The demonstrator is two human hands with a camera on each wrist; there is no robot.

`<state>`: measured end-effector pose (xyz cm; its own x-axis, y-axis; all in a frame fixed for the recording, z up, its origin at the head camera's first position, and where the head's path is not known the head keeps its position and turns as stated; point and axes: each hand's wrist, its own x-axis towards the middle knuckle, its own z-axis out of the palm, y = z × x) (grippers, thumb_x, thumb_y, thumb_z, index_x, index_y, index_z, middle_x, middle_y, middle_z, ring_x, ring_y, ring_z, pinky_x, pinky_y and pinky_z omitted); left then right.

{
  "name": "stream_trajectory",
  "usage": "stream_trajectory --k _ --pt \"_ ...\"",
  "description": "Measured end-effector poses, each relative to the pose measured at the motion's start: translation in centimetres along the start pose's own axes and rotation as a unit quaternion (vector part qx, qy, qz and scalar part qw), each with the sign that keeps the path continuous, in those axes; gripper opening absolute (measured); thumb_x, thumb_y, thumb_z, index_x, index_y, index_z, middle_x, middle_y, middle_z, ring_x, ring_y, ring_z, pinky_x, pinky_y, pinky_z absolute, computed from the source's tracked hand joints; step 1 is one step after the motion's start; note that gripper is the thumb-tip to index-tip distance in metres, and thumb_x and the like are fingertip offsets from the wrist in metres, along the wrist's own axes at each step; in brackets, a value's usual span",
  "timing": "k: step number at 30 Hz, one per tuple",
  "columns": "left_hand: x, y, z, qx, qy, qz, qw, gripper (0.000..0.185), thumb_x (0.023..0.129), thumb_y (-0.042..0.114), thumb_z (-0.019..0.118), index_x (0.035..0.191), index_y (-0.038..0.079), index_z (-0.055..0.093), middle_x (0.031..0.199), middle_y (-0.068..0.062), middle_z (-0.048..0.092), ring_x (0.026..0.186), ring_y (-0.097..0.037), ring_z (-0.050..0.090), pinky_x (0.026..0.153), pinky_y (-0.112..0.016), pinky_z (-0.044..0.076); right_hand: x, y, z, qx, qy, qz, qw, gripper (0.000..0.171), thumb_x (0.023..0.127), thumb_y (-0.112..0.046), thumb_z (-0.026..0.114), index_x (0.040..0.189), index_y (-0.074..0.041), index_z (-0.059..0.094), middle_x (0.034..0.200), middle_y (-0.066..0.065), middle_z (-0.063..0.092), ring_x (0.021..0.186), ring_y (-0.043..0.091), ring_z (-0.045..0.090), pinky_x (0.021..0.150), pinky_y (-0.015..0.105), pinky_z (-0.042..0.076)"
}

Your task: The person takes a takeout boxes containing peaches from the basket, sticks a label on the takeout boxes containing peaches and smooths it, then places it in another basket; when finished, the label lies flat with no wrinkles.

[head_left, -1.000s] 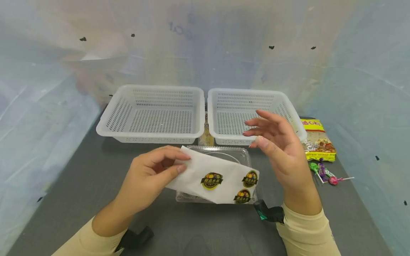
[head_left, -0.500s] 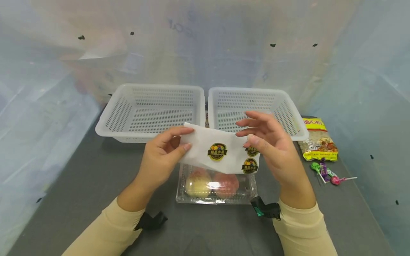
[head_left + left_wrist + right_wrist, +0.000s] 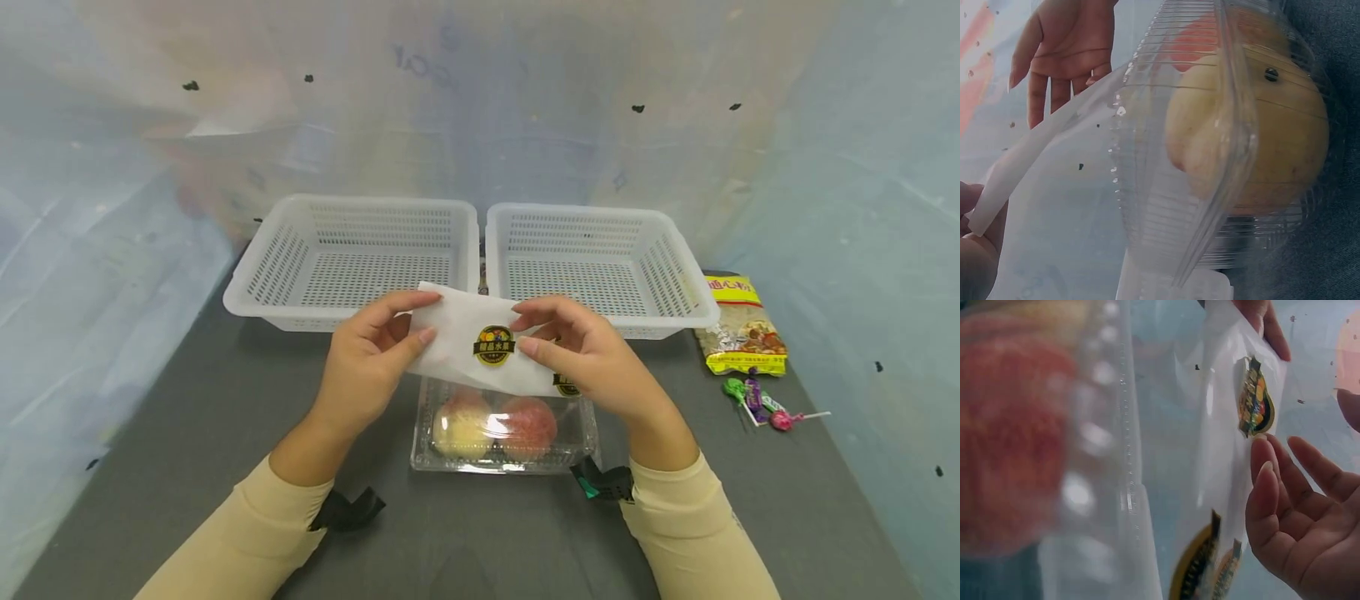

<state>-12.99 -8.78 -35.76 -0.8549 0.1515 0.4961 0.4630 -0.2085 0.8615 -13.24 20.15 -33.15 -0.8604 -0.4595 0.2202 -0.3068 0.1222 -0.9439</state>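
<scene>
Both hands hold a white sheet (image 3: 457,354) with round fruit stickers above a clear plastic box (image 3: 504,454). My left hand (image 3: 426,318) pinches the sheet's left end between thumb and fingers. At the middle, beside a sticker (image 3: 493,345), my right hand (image 3: 519,327) pinches it, thumb in front. The box holds a yellowish fruit (image 3: 461,423) and a red fruit (image 3: 528,425). In the left wrist view the sheet (image 3: 1029,162) runs past the box (image 3: 1210,156) toward my right hand (image 3: 1066,50). The right wrist view shows the sheet (image 3: 1222,425) beside my right fingers (image 3: 1272,487).
Two white perforated baskets, the left basket (image 3: 247,296) and the right basket (image 3: 690,300), stand side by side behind the box. A yellow snack bag (image 3: 742,329) and a few lollipops (image 3: 757,404) lie at the right. Plastic sheeting walls in the grey table (image 3: 187,433).
The sheet has risen off the box, uncovering the fruit. My right hand has moved left from open in the air and now pinches the sheet near its middle.
</scene>
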Motion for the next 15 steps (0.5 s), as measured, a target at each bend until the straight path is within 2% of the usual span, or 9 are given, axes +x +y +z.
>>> stream_trajectory --k 7,11,15 --pt "0.0 -0.4 -0.1 -0.002 -0.006 0.003 1.0000 0.041 0.093 -0.027 0.066 0.132 -0.014 0.066 0.136 -0.021 0.065 0.111 -0.028 0.071 0.082 -0.034 0.063 0.3 0.5 0.6 -0.091 0.025 -0.011 0.995 0.036 0.102 -0.005 0.078 0.137 -0.005 0.070 0.119 0.007 0.071 0.102 0.028 0.068 0.078 0.037 0.058" --pt "0.0 -0.6 0.0 0.000 -0.007 0.002 1.0000 0.042 0.093 -0.027 0.065 0.133 -0.014 0.066 0.138 -0.021 0.064 0.113 -0.029 0.071 0.084 -0.035 0.063 0.5 0.8 0.9 -0.155 0.044 -0.012 0.987 0.024 0.100 -0.007 0.080 0.124 -0.008 0.078 0.112 0.001 0.070 0.098 0.022 0.066 0.081 0.040 0.058" --pt "0.0 -0.7 0.1 0.004 -0.008 0.003 1.0000 0.042 0.094 -0.027 0.065 0.134 -0.014 0.066 0.140 -0.021 0.064 0.112 -0.029 0.071 0.084 -0.035 0.063 0.6 0.8 1.2 -0.191 0.060 -0.007 0.980 0.014 0.100 -0.005 0.080 0.112 -0.010 0.080 0.108 -0.001 0.069 0.095 0.020 0.064 0.080 0.042 0.057"
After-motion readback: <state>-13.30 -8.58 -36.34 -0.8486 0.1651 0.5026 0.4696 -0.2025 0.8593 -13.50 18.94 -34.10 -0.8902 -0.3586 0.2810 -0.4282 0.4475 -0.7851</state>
